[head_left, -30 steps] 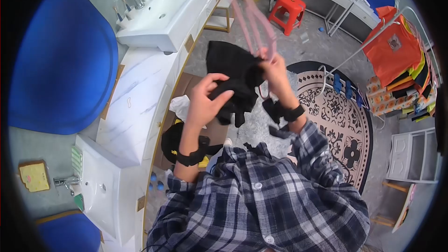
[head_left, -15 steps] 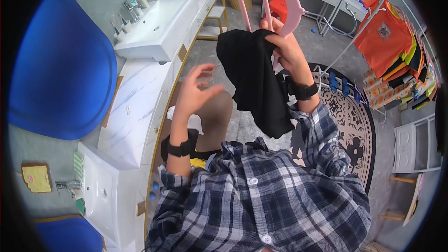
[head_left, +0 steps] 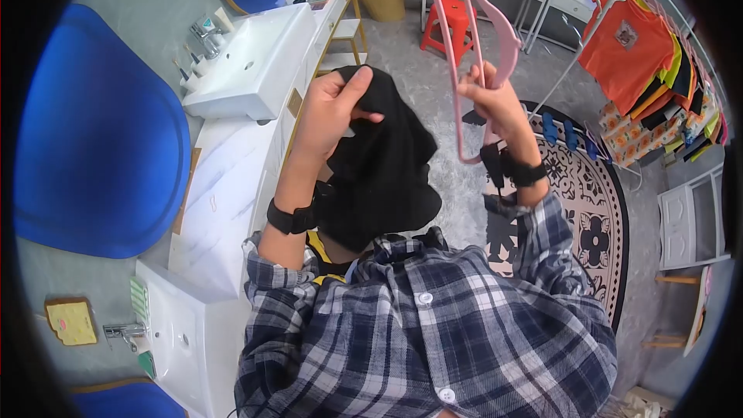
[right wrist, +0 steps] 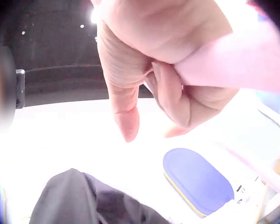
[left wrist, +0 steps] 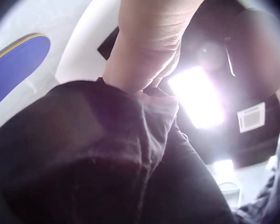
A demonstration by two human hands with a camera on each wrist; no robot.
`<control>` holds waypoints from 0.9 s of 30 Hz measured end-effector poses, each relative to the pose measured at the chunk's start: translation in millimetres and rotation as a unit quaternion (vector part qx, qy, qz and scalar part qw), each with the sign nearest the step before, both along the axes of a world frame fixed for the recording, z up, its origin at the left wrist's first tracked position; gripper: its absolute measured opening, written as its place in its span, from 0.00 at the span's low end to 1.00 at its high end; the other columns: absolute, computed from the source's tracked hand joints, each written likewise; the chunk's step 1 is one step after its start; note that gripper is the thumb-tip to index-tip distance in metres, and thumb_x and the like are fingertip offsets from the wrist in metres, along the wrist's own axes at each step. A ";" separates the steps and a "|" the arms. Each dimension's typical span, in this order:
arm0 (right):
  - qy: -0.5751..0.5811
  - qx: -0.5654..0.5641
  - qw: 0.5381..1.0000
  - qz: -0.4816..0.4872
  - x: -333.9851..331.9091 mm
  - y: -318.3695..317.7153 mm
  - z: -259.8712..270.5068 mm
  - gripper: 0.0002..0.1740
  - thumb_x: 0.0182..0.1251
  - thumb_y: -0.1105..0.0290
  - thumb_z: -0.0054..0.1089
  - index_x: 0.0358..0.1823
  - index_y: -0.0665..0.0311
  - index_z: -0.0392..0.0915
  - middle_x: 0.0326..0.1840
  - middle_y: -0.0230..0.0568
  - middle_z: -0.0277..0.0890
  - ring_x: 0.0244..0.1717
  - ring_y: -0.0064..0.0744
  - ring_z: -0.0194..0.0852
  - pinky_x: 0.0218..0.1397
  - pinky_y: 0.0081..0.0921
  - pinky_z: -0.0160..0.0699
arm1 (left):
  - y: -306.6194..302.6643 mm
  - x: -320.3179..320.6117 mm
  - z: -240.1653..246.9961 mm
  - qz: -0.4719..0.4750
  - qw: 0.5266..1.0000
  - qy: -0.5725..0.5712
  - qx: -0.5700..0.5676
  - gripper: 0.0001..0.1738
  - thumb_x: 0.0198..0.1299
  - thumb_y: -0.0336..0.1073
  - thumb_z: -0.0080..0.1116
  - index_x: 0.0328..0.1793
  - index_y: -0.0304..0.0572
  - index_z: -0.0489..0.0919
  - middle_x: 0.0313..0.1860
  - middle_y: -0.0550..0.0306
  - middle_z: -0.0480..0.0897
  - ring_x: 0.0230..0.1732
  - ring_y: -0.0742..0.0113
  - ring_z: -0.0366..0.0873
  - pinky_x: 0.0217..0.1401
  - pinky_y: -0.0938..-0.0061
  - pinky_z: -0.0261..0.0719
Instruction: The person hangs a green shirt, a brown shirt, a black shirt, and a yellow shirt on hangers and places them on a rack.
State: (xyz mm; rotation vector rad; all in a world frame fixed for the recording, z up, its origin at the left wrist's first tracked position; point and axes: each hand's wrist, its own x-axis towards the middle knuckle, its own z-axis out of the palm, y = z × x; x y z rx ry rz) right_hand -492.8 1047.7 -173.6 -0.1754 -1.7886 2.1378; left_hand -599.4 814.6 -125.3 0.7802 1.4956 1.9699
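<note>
Left hand (head_left: 329,112) pinches black garment (head_left: 383,174) | right hand (head_left: 499,104) holds pink hanger (head_left: 508,45) | garment may slip, if pinch loosens

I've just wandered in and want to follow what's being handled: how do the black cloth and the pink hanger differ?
Color: the black cloth is dark; the pink hanger is pale.
Shape: the cloth is a broad, folded sheet, while the hanger is an open frame of narrow bars.
Pose: the cloth drapes below the left hand; the hanger extends above and below the right hand.
Shared: each is held in one hand.
</note>
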 end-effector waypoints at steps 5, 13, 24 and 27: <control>0.094 0.059 0.991 -0.074 4.6 -64.8 -2.6 0.23 0.39 0.73 0.72 0.31 0.59 0.63 0.29 0.28 0.71 0.18 0.07 0.55 0.17 0.08 0.50 | 28.2 6.9 -4.6 0.098 0.934 0.333 -0.083 0.21 0.60 0.37 0.53 0.16 0.32 0.67 0.14 0.63 0.66 0.20 0.77 0.69 0.27 0.78 0.75; 0.096 0.129 0.969 -0.188 -19.7 -67.4 2.8 0.11 0.44 0.80 0.57 0.25 0.63 0.64 0.20 0.22 0.58 0.23 0.13 0.53 0.24 0.15 0.54 | 32.2 28.3 4.9 0.158 0.712 0.666 -0.157 0.09 0.54 0.33 0.53 0.27 0.34 0.78 0.27 0.46 0.76 0.33 0.52 0.72 0.33 0.65 0.68; 0.038 0.222 0.974 -0.038 -8.6 -30.9 15.4 0.17 0.51 0.64 0.62 0.21 0.60 0.61 0.19 0.25 0.55 0.24 0.15 0.51 0.26 0.17 0.51 | 30.0 -7.8 -33.9 0.178 0.832 0.474 -0.227 0.09 0.47 0.33 0.62 0.34 0.37 0.79 0.14 0.52 0.75 0.16 0.62 0.73 0.23 0.74 0.70; 0.010 0.232 0.972 0.017 -4.3 -32.7 8.4 0.17 0.52 0.64 0.61 0.22 0.60 0.60 0.20 0.25 0.54 0.26 0.16 0.50 0.28 0.18 0.51 | 36.4 -14.2 -32.1 0.254 0.770 0.514 -0.279 0.07 0.41 0.27 0.60 0.30 0.38 0.77 0.10 0.55 0.70 0.13 0.64 0.70 0.21 0.74 0.67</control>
